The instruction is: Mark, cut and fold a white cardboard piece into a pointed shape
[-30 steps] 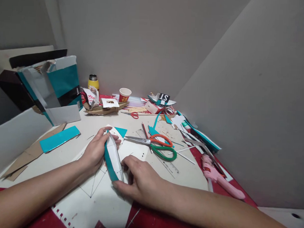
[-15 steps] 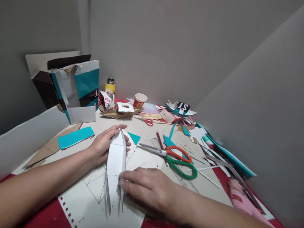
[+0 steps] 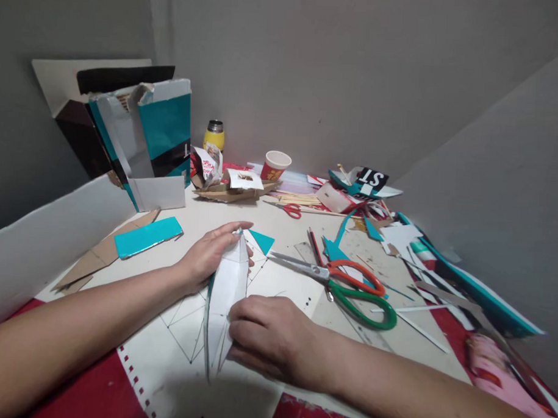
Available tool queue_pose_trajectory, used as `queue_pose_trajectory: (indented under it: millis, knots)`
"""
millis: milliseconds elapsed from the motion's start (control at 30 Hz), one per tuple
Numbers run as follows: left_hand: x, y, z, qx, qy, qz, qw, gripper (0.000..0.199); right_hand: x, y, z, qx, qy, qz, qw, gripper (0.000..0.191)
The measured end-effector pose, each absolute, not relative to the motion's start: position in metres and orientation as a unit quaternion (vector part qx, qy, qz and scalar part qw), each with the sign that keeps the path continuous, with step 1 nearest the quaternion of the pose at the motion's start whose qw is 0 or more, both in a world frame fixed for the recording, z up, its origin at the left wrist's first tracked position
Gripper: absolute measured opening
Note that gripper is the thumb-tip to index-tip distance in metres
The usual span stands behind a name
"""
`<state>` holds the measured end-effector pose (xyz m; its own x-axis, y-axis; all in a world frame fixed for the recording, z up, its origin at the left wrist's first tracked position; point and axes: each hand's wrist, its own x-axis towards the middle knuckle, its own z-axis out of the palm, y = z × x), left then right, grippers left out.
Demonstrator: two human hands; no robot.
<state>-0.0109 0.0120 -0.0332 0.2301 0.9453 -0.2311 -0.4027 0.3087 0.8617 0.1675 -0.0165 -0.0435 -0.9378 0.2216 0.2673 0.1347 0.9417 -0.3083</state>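
Observation:
A long white folded card piece [image 3: 228, 283], narrow and boat-like, lies lengthwise between my hands above a drawn sheet. My left hand [image 3: 213, 252] holds its far pointed end, with the thumb over the tip and fingertips showing beyond its right side. Closed fingers of my right hand [image 3: 265, 330] grip the right edge near the lower end, where the card splits into pointed flaps. Just past my left fingertips is a small teal triangle [image 3: 262, 241]. Large scissors [image 3: 320, 272] with orange and green handles lie right of the card.
The lined paper sheet [image 3: 163, 375] spreads under my hands. A teal box [image 3: 165, 129] stands back left, near a teal strip [image 3: 148, 236]. Toward the back are a yellow bottle [image 3: 214, 136], a paper cup [image 3: 276, 165] and small red scissors [image 3: 292, 210]. Card scraps [image 3: 401, 234] litter the right.
The view has shifted, so the table items appear farther right and higher. The card's lower flaps sit closer together, and my right hand's fingers are more curled against its edge.

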Motion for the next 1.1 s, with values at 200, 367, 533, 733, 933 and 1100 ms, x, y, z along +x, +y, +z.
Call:
queue_pose_trajectory:
  millis: [200, 367, 533, 733, 933, 1100]
  knots:
    - [-0.009, 0.012, -0.034, 0.336, 0.395, 0.477, 0.710, 0.026, 0.166, -0.022, -0.043, -0.087, -0.978, 0.117, 0.148, 0.022]
    - [-0.008, 0.013, -0.035, 0.331, 0.395, 0.479, 0.711, 0.026, 0.165, -0.023, -0.047, -0.082, -0.978, 0.111, 0.156, 0.020]
    - [-0.007, 0.012, -0.035, 0.329, 0.407, 0.483, 0.702, 0.026, 0.162, -0.024, -0.047, -0.071, -0.980, 0.102, 0.152, 0.027]
    - [-0.006, 0.011, -0.034, 0.329, 0.410, 0.488, 0.697, 0.027, 0.160, -0.025, -0.045, -0.064, -0.983, 0.100, 0.137, 0.026]
    - [-0.007, 0.011, -0.034, 0.331, 0.410, 0.488, 0.696, 0.026, 0.163, -0.025, -0.046, -0.072, -0.989, 0.088, 0.095, 0.025]
    - [-0.008, 0.013, -0.033, 0.318, 0.416, 0.493, 0.695, 0.025, 0.160, -0.029, -0.043, -0.039, -0.993, 0.055, 0.100, 0.025]
